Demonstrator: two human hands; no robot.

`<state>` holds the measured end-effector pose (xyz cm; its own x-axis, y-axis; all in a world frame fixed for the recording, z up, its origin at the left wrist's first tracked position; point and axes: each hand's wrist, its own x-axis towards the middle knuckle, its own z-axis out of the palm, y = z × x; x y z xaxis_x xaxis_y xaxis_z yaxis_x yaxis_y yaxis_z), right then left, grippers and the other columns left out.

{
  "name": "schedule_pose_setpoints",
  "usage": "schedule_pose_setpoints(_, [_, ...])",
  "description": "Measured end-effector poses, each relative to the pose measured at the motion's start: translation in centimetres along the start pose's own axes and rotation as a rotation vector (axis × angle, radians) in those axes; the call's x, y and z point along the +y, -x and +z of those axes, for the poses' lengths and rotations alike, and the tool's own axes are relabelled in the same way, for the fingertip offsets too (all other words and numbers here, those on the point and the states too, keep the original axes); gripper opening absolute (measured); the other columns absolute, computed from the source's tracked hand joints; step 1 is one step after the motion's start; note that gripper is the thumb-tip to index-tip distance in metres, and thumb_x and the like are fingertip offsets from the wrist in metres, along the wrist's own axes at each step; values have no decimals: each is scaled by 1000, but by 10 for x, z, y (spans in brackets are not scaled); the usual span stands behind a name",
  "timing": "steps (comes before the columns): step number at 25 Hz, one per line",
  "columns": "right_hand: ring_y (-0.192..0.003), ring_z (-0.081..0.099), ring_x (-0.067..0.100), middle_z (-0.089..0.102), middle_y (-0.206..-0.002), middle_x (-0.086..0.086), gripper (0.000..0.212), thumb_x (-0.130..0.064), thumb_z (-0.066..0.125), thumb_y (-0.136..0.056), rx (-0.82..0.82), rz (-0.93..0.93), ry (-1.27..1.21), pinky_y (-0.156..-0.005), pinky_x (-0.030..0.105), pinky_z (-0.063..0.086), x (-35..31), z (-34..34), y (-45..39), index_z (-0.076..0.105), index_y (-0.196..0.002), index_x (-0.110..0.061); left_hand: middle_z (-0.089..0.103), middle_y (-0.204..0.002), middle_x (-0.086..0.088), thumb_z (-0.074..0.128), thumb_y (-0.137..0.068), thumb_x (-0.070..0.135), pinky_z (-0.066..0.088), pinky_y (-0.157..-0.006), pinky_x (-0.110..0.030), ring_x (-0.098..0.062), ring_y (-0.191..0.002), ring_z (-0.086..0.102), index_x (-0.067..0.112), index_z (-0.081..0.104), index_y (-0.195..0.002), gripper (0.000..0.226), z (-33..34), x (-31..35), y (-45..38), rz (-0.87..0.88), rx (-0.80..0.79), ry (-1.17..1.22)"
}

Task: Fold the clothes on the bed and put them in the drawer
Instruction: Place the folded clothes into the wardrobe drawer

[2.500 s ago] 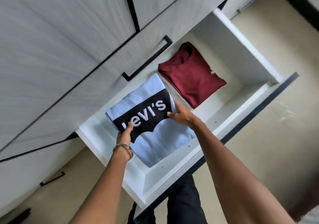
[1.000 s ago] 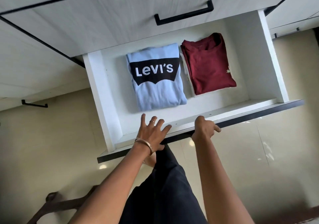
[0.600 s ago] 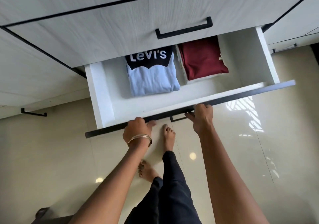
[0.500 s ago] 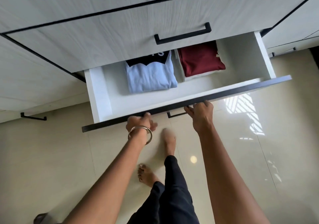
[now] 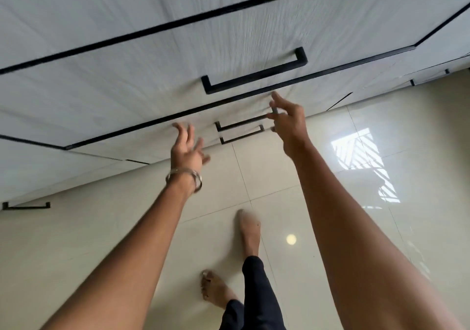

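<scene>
Before closed drawer (image 5: 178,129) – left hand (image 5: 187,151), right hand (image 5: 288,123) both spread, holding nothing, just short of its front

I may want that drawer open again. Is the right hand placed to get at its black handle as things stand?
Probably yes. The right hand is open, holds nothing, and hovers in front of the closed drawer, overlapping the right end of its black handle. Nothing lies between them, though contact cannot be told.
</scene>
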<state>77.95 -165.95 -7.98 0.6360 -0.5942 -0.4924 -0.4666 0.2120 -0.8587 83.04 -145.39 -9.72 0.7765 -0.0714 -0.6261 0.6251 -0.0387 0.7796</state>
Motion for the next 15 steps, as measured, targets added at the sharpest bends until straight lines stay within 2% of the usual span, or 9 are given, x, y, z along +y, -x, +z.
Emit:
schedule_pose_setpoints(1, [-99, 62, 20, 64, -114, 5, 58, 11, 37, -83, 85, -74, 178, -76, 25, 50, 20, -6, -5, 60, -131, -12, 54, -124, 16, 44, -92, -13, 52, -82, -36, -13, -101, 64, 47, 28, -144, 81, -8, -20, -2, 57, -27, -249])
schedule_pose_setpoints(3, [-105, 63, 31, 70, -111, 13, 47, 9, 42, -80, 102, -109, 563, -88, 30, 46, 70, -9, -22, 69, -115, -6, 66, -117, 7, 45, -86, -10, 52, -92, -36, -25, -105, 65, 43, 47, -135, 72, -16, -62, -26, 194, -68, -835])
schedule_pose_setpoints(4, [-112, 61, 34, 68, -117, 17, 43, 8, 45, -80, 26, -120, 723, -94, 31, 43, 98, -4, -35, 69, -115, -3, 67, -118, 0, 46, -85, -6, 49, -97, -36, -27, -111, 62, 33, 55, -132, 62, -11, -78, -44, 250, -102, -1076])
schedule_pose_setpoints(5, [-118, 56, 35, 64, -125, 18, 43, 6, 47, -81, -86, -139, 849, -99, 33, 42, 120, 3, -49, 65, -120, -1, 63, -125, -4, 47, -84, -3, 45, -101, -36, -27, -118, 56, 24, 53, -135, 58, 0, -90, -62, 296, -173, -1248])
schedule_pose_setpoints(7, [-133, 42, 35, 49, -143, 19, 53, 3, 49, -83, -282, -226, 1056, -108, 39, 38, 158, 21, -85, 49, -137, 0, 44, -144, -7, 50, -85, 2, 39, -107, -38, -28, -131, 41, 16, 35, -146, 65, 30, -112, -103, 394, -344, -1526])
schedule_pose_setpoints(8, [-141, 32, 33, 39, -151, 17, 60, 1, 49, -85, -344, -298, 1151, -114, 41, 31, 172, 29, -103, 39, -144, -1, 34, -151, -6, 51, -86, 5, 36, -109, -40, -28, -137, 33, 15, 25, -150, 70, 46, -123, -122, 443, -380, -1648])
schedule_pose_setpoints(10, [-148, 19, 28, 29, -158, 13, 67, -5, 51, -89, -425, -404, 1336, -121, 43, 15, 198, 42, -135, 26, -151, -5, 18, -158, -5, 48, -89, 8, 29, -113, -43, -26, -145, 19, 15, 9, -153, 76, 62, -151, -159, 441, -399, -1816])
schedule_pose_setpoints(12, [-149, 16, 28, 29, -156, 12, 71, -13, 55, -90, -414, -423, 1510, -123, 46, 4, 219, 51, -151, 21, -152, -6, 16, -158, -6, 48, -89, 8, 26, -114, -44, -25, -148, 12, 14, 5, -153, 77, 66, -173, -180, 397, -346, -1851])
schedule_pose_setpoints(15, [-146, 19, 30, 35, -149, 13, 67, -18, 57, -90, -268, -416, 1545, -123, 46, 6, 237, 68, -151, 25, -147, -4, 25, -152, -7, 57, -86, 11, 34, -108, -42, -26, -145, 16, 13, 15, -150, 77, 69, -189, -182, 475, -246, -1791])
